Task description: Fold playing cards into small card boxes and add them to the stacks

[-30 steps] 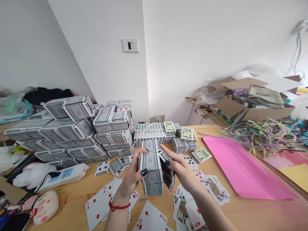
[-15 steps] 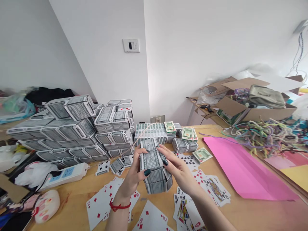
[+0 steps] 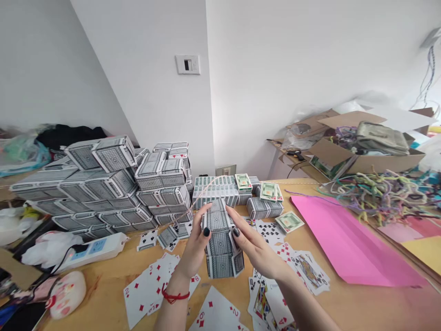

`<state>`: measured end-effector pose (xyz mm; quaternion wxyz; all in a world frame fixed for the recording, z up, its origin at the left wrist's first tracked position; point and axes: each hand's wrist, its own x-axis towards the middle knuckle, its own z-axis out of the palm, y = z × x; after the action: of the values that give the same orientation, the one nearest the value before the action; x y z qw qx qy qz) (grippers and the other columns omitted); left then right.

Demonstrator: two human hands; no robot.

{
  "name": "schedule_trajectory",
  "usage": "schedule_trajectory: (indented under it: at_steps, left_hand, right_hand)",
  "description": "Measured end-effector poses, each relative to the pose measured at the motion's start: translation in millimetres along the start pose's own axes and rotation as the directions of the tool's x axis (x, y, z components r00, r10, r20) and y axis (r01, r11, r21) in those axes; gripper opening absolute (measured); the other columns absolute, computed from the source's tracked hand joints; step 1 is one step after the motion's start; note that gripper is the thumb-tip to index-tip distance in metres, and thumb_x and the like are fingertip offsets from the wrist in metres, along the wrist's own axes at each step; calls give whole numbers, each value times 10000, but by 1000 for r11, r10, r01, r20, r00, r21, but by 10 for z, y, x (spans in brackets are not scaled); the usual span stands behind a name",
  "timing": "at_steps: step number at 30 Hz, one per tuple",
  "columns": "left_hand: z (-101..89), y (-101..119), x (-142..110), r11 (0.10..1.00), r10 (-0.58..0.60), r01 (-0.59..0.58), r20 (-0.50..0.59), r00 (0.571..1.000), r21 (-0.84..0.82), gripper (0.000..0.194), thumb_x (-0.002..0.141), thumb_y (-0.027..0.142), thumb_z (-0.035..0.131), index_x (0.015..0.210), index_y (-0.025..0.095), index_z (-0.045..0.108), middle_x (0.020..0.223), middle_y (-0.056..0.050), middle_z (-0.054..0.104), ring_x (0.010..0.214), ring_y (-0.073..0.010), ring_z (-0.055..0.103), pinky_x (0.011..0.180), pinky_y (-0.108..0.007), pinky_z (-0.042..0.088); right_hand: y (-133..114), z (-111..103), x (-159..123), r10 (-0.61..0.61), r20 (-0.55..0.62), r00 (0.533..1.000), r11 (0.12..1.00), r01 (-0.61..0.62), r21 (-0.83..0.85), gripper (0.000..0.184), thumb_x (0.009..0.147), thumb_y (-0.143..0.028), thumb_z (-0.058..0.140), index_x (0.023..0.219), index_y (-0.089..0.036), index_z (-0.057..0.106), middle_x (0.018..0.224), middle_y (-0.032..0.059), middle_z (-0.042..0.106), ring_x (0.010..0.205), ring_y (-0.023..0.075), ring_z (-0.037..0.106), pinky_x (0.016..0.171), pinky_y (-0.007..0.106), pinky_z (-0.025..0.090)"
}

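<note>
Between my two hands is a block made of folded playing cards (image 3: 221, 246), grey-patterned backs outward, held above the table. My left hand (image 3: 195, 246) grips its left side, the thumb near the front edge. On the opposite side, my right hand (image 3: 253, 243) presses with its fingers along the top and right. A card flap sticks out slightly at the block's lower right. Loose face-up cards lie around below: diamonds (image 3: 141, 294) on the left, a fan with face cards (image 3: 263, 299) on the right, and spades (image 3: 270, 231) behind.
Similar card blocks (image 3: 99, 184) are stacked at the left, with another stack (image 3: 163, 179) beside them. Green card packs (image 3: 215, 189) stand behind my hands. A power strip (image 3: 94, 250), pink paper (image 3: 347, 248), tangled yarn (image 3: 372, 197) and a cardboard box (image 3: 382, 163) are also around.
The block has turned more upright and squarely toward me. My left thumb has shifted up to its upper edge, and both hands still hold it.
</note>
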<state>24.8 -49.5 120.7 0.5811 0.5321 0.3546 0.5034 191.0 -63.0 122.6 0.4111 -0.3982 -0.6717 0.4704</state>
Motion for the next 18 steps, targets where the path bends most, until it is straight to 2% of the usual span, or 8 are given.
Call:
schedule_trajectory:
  at_steps: [3,6,11,18]
  left_hand:
    - [-7,-4,11,1000,-6,6,-35,999,0,572,784,569,401,1287,314,306,1427,-25,233,1272,-285,252,996,-373,297]
    - [-33,5,16,999,-45,45,-37,998,-15,504,768,511,489,1221,310,395,1393,-31,301,1222,-300,338,942,-376,359]
    - [-58,6,50,976,-177,173,-19,984,-132,419,760,460,529,1134,286,456,1178,-69,527,1036,-303,518,809,-394,443]
    - [-33,30,40,955,-182,177,3,983,-237,348,772,408,538,1079,248,496,1102,-55,570,998,-271,540,814,-354,429]
  right_hand:
    - [30,-4,24,58,-9,998,993,-57,104,536,836,-428,460,1334,-321,292,1449,27,208,1191,222,405,955,370,369]
    - [35,-10,52,86,-24,996,980,-80,185,507,828,-413,479,1308,-309,351,1405,49,306,954,169,560,822,310,456]
    - [50,-56,70,93,-14,996,983,-89,161,469,825,-393,490,1277,-297,407,1287,29,451,788,128,555,732,287,470]
    - [34,-133,55,94,7,996,993,-95,73,455,820,-396,493,1250,-250,457,1126,36,564,728,133,531,640,273,463]
